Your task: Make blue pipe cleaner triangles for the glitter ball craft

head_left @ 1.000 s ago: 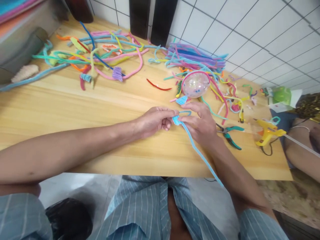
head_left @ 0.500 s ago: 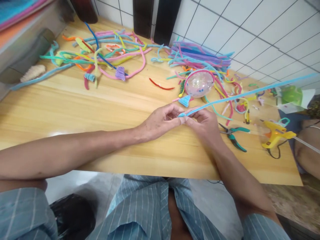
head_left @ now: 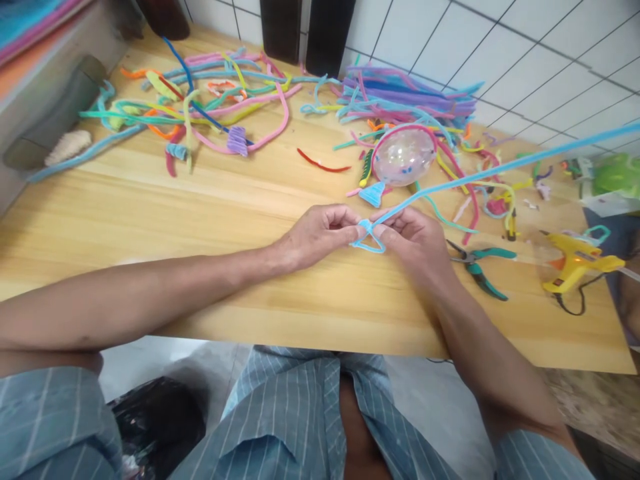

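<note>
Head view. Blue pipe cleaner, one, held over the table; small loop at six o'clock from its twisted join. Left hand, right hand: thumbs and fingers pinched on it, either side of the join. Long tail toward two o'clock. Handling, judged: light, fuzzy, bendable, easily crushed; best held at the join. Beyond, at twelve: blue triangular piece.

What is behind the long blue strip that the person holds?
Behind the blue strip, a pink strand and a turquoise strand show on both sides. The parts it covers cannot be seen.
</note>
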The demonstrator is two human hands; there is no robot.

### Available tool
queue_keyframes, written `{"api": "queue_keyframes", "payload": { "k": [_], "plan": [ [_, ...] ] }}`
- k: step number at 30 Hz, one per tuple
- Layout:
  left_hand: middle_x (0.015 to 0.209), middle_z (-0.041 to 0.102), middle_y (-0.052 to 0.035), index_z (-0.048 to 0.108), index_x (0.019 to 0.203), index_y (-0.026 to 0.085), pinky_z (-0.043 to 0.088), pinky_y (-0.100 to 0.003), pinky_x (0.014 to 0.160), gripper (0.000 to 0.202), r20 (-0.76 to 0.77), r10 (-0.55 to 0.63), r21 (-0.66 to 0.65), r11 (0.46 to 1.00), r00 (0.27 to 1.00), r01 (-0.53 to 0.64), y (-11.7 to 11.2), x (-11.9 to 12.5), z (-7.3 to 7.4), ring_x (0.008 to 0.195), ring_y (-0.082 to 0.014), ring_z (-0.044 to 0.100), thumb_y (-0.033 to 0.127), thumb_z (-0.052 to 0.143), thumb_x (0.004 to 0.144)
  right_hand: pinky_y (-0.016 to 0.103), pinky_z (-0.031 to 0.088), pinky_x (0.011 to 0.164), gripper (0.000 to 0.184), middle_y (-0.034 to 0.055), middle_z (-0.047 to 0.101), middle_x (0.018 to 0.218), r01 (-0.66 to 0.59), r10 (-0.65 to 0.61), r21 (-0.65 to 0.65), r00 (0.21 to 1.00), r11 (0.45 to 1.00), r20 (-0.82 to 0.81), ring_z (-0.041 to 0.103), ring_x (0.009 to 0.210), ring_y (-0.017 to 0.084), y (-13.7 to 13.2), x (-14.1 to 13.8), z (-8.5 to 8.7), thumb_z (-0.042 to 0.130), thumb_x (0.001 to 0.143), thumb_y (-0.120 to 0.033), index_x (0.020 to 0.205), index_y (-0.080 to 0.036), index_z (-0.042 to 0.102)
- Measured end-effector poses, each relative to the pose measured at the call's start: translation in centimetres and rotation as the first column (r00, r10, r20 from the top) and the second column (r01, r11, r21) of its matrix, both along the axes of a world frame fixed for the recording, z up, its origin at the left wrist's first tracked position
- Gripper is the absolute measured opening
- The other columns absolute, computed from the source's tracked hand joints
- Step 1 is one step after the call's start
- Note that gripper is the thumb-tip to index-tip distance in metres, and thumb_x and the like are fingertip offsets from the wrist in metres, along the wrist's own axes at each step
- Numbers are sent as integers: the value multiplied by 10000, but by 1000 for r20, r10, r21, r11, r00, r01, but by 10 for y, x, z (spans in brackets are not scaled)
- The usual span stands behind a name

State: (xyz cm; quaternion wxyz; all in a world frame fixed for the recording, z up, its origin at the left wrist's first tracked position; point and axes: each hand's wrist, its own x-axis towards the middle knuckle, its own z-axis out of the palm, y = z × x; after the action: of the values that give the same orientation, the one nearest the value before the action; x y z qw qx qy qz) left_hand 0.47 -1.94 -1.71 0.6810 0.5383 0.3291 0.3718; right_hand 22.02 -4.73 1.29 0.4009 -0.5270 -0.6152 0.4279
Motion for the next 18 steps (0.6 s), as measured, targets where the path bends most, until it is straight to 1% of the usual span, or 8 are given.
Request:
{"api": "queue_keyframes", "payload": {
  "k": [4, 10, 15, 18],
  "plan": [
    [822, 752, -22, 805, 878, 168, 504, -259, 732, 320, -23, -28, 0, 1000, 999, 28, 1, -1, 2, 758, -138, 647, 476, 888, 853, 338, 625, 741, 220, -1, 794, 845, 1, -1, 9, 1000, 1000, 9, 738, 778, 186, 0, 0, -3, 910, 855, -415, 960, -252, 807],
    [761, 722, -9, 779, 844, 158, 470, -244, 676, 269, -41, -36, -11, 999, 999, 35, 2, -1, 3, 692, -118, 609, 403, 889, 851, 342, 616, 735, 268, -3, 791, 836, -4, 4, 7, 1000, 1000, -7, 740, 759, 186, 0, 0, -5, 942, 834, -455, 953, -251, 815],
    [786, 751, -21, 778, 840, 161, 464, -247, 679, 295, -35, -55, -11, 998, 998, 54, 2, 0, 6, 705, -123, 628, 424, 910, 832, 339, 614, 729, 234, -17, 763, 812, 34, -34, 11, 999, 999, 5, 725, 751, 181, -1, 0, 0, 916, 868, -453, 979, -274, 814],
    [761, 732, -14, 779, 831, 165, 451, -249, 670, 314, -28, -57, -1, 998, 998, 57, 2, 1, 7, 693, -121, 612, 442, 926, 816, 330, 603, 714, 192, -19, 760, 801, 50, -52, 36, 998, 998, 37, 707, 730, 171, -2, 0, 2, 887, 893, -430, 985, -275, 823]
  ]
}}
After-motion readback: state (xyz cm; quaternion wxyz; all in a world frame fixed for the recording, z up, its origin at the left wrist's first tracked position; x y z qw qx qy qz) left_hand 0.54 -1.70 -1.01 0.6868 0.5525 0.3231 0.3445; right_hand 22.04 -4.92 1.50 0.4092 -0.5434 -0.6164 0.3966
